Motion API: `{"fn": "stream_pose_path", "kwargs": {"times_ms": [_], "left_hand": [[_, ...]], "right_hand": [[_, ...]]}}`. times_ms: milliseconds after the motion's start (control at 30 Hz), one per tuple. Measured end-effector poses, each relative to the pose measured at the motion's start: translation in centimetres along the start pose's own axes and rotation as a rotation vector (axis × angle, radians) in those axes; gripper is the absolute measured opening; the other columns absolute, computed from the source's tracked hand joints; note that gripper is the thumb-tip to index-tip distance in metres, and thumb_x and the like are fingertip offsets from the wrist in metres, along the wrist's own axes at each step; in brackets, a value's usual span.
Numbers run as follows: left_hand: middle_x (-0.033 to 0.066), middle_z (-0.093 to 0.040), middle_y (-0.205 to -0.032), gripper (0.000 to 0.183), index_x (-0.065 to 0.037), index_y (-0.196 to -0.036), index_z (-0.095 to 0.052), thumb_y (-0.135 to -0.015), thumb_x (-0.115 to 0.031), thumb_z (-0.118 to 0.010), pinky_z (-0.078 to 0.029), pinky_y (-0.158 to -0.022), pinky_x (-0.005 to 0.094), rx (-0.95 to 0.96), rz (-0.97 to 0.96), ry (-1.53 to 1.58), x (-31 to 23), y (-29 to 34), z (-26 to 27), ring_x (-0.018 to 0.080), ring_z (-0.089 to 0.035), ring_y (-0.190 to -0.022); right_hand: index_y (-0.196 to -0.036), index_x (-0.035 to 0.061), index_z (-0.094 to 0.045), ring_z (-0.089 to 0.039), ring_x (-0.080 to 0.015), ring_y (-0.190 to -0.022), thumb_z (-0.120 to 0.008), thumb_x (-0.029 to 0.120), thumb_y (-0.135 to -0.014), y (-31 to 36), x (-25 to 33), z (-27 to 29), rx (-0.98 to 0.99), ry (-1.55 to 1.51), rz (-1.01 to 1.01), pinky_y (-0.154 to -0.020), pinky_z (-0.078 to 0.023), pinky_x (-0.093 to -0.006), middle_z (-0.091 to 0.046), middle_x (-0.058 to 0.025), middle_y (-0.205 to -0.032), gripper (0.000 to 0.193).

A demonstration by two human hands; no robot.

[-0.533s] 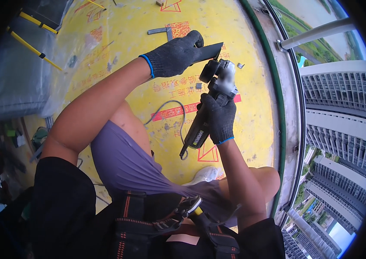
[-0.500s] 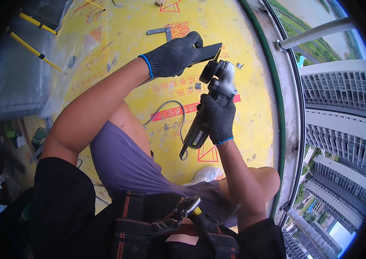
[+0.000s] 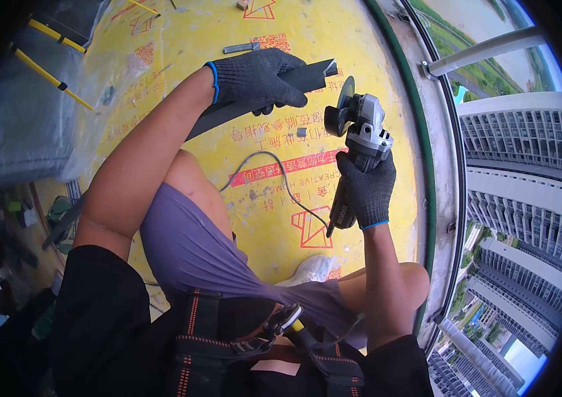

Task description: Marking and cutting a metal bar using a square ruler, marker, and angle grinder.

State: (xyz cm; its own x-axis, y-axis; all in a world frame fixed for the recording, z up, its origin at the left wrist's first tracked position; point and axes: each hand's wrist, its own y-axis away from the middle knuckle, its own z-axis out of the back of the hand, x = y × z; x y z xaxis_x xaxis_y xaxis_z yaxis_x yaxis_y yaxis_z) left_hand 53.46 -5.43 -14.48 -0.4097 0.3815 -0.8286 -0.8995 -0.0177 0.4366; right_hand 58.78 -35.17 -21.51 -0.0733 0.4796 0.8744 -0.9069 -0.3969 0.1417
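Note:
My left hand [image 3: 254, 78], in a dark knitted glove with a blue cuff, is closed around a long dark grey metal profile [image 3: 316, 74]. Its notched end points up and to the right, and the other part runs back beneath my left forearm. An angle grinder [image 3: 370, 126] is in my gloved right hand [image 3: 370, 188], its fingers wrapped round the body. The thin cutting disc [image 3: 346, 92] and black guard [image 3: 336, 120] stand a little to the right of the profile's end, apart from it. From the grinder's rear a grey cord [image 3: 278, 156] curls over the floor.
Printed yellow sheeting [image 3: 274, 212] covers the floor. A square [image 3: 241, 48] lies beyond my left hand, and a small grey offcut [image 3: 301, 132] between my hands. Clear plastic [image 3: 29, 126] and yellow-black poles [image 3: 49, 76] are at left. A window edge with green trim [image 3: 420, 132] runs along the right.
The grinder has moved right and slightly nearer, away from the profile. My left hand has turned the profile, so more of its length and its notched end now show.

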Motion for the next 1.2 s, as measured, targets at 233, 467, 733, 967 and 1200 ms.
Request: {"fn": "stream_pose_path", "kwargs": {"times_ms": [233,467,733,967,1200], "left_hand": [[0.0063,-0.064,-0.083,0.042,-0.004,-0.127,-0.067,-0.088,-0.017,-0.074,-0.051,-0.054,0.0312,0.058,0.053,0.026,0.2,0.0,0.2,0.013,-0.061,-0.059],[0.0091,-0.062,-0.078,0.033,-0.001,-0.113,-0.064,-0.083,-0.01,-0.073,-0.047,-0.046,0.033,0.056,0.008,0.033,0.7,0.2,0.0,0.0154,-0.055,-0.048],[0.0097,-0.061,-0.076,0.03,0.001,-0.109,-0.062,-0.082,-0.008,-0.072,-0.049,-0.046,0.0343,0.065,0.01,0.037,1.3,0.3,0.2,0.0172,-0.058,-0.048],[0.0091,-0.059,-0.076,0.028,0.001,-0.106,-0.062,-0.081,-0.007,-0.07,-0.05,-0.047,0.0348,0.063,0.011,0.05,1.3,0.3,0.0,0.018,-0.059,-0.049],[0.0093,-0.059,-0.076,0.028,0.002,-0.107,-0.063,-0.081,-0.007,-0.069,-0.051,-0.048,0.0348,0.031,0.034,0.006,1.0,0.3,0.0,0.0183,-0.058,-0.049]], "right_hand": [[-0.125,0.0013,-0.064,-0.08,-0.0315,-0.094,-0.09,0.024,-0.079,-0.6,1.9,4.3,0.064,0.204,0.205,-0.086,-0.061,-0.0421,-0.08,-0.0178,-0.104,0.057],[-0.125,0.002,-0.065,-0.08,-0.0302,-0.093,-0.089,0.021,-0.08,-1.3,1.8,5.0,0.149,0.252,0.196,-0.084,-0.061,-0.0399,-0.08,-0.0174,-0.104,0.055],[-0.126,0.0034,-0.064,-0.08,-0.0341,-0.093,-0.087,0.02,-0.081,-1.5,1.4,3.9,0.112,0.145,0.291,-0.084,-0.062,-0.0403,-0.08,-0.0186,-0.103,0.053],[-0.122,0.0045,-0.063,-0.079,-0.0394,-0.095,-0.085,0.021,-0.082,-1.4,2.2,4.3,0.071,0.394,0.369,-0.082,-0.062,-0.042,-0.079,-0.0203,-0.101,0.049],[-0.121,0.0029,-0.062,-0.079,-0.0396,-0.093,-0.085,0.021,-0.081,-1.9,1.6,4.2,0.106,0.311,0.308,-0.081,-0.062,-0.0431,-0.079,-0.0211,-0.099,0.049]]}}
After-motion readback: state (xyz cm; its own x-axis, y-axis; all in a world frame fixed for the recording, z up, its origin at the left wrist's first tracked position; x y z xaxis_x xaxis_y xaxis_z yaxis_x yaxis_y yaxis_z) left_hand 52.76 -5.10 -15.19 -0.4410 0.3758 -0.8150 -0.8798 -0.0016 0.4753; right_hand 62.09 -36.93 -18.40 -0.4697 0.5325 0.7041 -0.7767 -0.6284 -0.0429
